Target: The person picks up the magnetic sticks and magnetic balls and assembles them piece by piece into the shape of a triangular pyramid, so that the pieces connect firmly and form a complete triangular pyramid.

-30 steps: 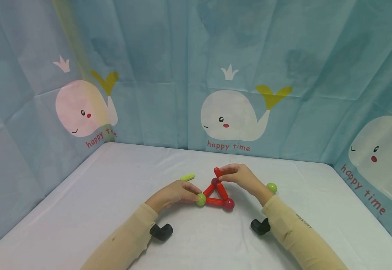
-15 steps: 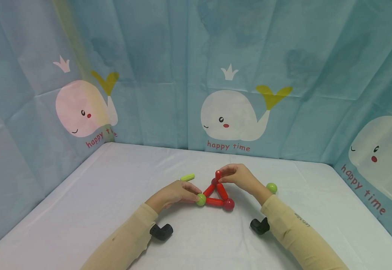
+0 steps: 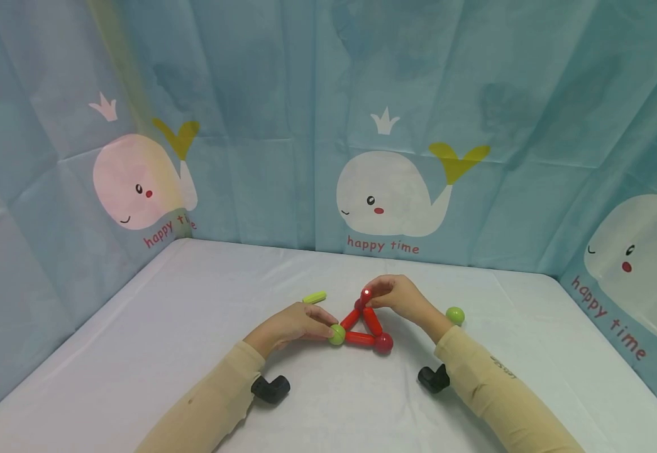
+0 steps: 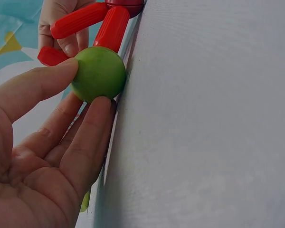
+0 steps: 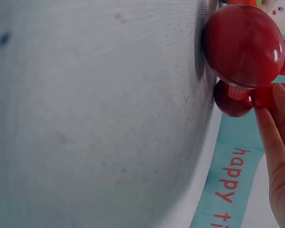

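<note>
A magnetic-rod triangle lies on the white table. Its corners are a green ball (image 3: 337, 335), a red ball (image 3: 383, 343) at front right and a second red ball (image 5: 233, 99) at the back. A red rod (image 3: 359, 339) joins the green ball to the front red ball. My left hand (image 3: 300, 325) holds the green ball between thumb and fingers. My right hand (image 3: 398, 296) pinches a raised red rod (image 3: 366, 296) at the back ball. In the left wrist view another red rod (image 4: 80, 21) slants up from the front red ball.
A loose light-green rod (image 3: 314, 297) lies behind my left hand. Another green ball (image 3: 455, 316) sits right of my right wrist. Black wrist mounts (image 3: 270, 390) hang under both forearms. A blue whale-print curtain (image 3: 283, 157) borders the table.
My right hand has tilted the raised red rod from leaning back to pointing up and toward the viewer, its right forearm shifting slightly left. The left hand stays still on the green ball.
</note>
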{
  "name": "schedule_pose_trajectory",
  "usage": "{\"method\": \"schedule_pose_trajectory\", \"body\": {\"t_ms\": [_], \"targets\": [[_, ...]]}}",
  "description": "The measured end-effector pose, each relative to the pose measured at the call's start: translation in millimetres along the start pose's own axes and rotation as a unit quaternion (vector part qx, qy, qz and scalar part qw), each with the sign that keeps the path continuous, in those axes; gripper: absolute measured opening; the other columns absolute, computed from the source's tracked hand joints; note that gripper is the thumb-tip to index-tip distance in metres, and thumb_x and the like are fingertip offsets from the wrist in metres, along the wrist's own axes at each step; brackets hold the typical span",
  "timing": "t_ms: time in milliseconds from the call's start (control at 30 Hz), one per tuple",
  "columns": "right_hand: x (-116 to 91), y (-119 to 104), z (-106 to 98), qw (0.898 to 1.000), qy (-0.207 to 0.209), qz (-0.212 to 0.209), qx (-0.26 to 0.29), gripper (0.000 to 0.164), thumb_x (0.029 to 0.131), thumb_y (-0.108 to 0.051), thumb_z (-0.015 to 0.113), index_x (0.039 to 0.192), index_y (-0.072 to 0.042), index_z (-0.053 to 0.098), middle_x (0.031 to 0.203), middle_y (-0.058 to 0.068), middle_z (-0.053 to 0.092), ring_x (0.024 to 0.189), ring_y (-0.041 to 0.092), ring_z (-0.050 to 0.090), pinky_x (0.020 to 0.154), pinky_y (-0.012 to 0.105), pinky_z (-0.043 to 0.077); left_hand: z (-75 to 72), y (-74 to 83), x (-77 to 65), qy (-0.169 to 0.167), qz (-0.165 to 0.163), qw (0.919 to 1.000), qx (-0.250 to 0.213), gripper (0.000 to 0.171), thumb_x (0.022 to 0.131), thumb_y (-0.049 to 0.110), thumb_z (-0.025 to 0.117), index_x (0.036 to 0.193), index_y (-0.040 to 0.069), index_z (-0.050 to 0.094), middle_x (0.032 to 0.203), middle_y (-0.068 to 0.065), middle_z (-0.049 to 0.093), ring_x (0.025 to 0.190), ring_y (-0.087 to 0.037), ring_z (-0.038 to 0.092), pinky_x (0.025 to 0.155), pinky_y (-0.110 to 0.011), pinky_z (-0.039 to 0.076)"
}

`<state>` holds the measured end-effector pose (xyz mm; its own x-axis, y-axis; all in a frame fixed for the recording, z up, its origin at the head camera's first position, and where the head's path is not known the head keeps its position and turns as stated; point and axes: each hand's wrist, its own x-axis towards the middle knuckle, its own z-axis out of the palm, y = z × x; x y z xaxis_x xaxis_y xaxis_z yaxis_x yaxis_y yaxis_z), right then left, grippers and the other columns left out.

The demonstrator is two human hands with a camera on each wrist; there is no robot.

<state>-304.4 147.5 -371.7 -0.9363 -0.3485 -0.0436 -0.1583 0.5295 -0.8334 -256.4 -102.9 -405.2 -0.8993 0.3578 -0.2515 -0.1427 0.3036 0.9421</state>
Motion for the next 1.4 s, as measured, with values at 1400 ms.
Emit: {"method": "schedule_pose_trajectory", "body": {"t_ms": [1400], "targets": [[-21.6,3.4,-5.8,0.999,0.013,0.044,0.018,0.039,0.088,-0.018,0.074,0.126,-0.01,0.068,0.123,0.008,0.071,0.115,0.023,0.065,0.099,0.042,0.054,2.2,5.3,-6.6,0.009,-0.004,0.9998,0.016,0.03,0.083,0.014,0.078,0.111,0.005,0.074,0.106,-0.004,0.075,0.093,-0.014,0.069,0.092,-0.031,0.056]]}}
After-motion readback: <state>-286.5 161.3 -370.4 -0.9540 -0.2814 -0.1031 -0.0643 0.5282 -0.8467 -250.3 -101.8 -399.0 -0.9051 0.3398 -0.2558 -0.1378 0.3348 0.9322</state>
